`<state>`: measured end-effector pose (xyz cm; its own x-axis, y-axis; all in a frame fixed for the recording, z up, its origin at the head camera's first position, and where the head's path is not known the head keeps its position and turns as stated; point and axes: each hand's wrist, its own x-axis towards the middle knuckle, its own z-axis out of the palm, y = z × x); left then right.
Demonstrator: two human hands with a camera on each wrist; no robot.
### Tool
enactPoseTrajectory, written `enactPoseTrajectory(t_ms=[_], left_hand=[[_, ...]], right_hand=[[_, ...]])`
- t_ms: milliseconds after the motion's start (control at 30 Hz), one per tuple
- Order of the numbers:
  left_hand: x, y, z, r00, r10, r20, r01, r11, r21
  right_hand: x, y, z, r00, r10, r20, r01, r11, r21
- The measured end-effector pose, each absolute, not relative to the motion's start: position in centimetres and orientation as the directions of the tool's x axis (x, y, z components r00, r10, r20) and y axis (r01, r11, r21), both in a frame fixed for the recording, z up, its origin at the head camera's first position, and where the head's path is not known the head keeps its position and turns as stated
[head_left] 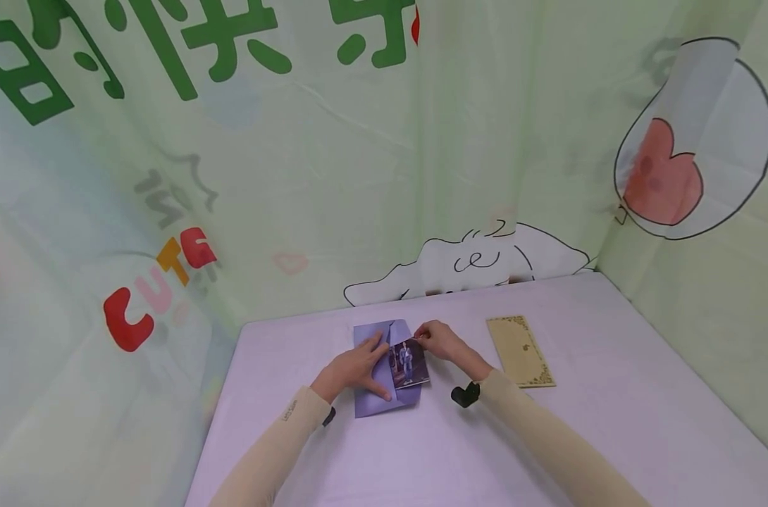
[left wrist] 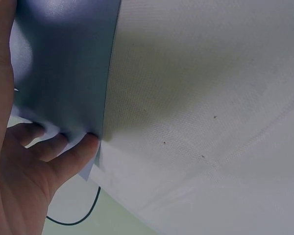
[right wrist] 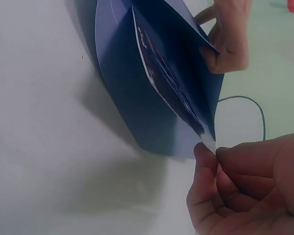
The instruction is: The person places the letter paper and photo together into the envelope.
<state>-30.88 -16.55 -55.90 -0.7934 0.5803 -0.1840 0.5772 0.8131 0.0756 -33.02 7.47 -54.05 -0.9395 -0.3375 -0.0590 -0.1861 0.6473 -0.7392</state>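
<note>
A purple envelope (head_left: 368,407) lies on the table in the head view. My left hand (head_left: 351,367) spreads across it, with thumb and fingers holding it by its mouth. The right wrist view shows the envelope's (right wrist: 130,105) mouth bowed apart, the left hand's (right wrist: 231,44) fingertips bent at its edge. A photo (head_left: 408,366) of a standing person sits at the mouth. Thumb and fingers of my right hand (head_left: 446,343) pinch its far right corner. Seen close up, the photo (right wrist: 159,81) stands tilted between the envelope's walls. Only the envelope's outer side (left wrist: 63,73) appears in the left wrist view.
To the right lies a tan card (head_left: 516,352) with ornate corner patterns, beyond my right forearm. The table (head_left: 384,458) has a pale lilac cover. Printed curtains (head_left: 333,176) hang behind and along both sides.
</note>
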Motion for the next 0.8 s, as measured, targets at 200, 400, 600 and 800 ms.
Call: enactPoseTrajectory(t_ms=[200, 400, 600, 800], left_hand=[[-30.7, -16.6, -56.3, -0.792, 0.58, -0.192, 0.578, 0.813, 0.068], [-31.1, -16.8, -55.7, -0.801, 0.563, -0.203, 0.565, 0.823, 0.057], [-31.1, -17.0, -56.1, -0.792, 0.584, -0.181, 0.581, 0.811, 0.07], [-31.2, -17.0, -56.1, -0.786, 0.593, -0.175, 0.591, 0.804, 0.071]], right_hand=[[-33.2, 6.1, -54.8, -0.925, -0.377, -0.05, -0.234, 0.667, -0.708], [-33.6, 4.8, -54.9, -0.917, -0.396, -0.047, -0.25, 0.663, -0.706], [-33.6, 3.6, -55.9, -0.907, -0.42, -0.007, -0.292, 0.642, -0.709], [-33.5, 2.9, -56.3, -0.899, -0.438, -0.005, -0.304, 0.631, -0.714]])
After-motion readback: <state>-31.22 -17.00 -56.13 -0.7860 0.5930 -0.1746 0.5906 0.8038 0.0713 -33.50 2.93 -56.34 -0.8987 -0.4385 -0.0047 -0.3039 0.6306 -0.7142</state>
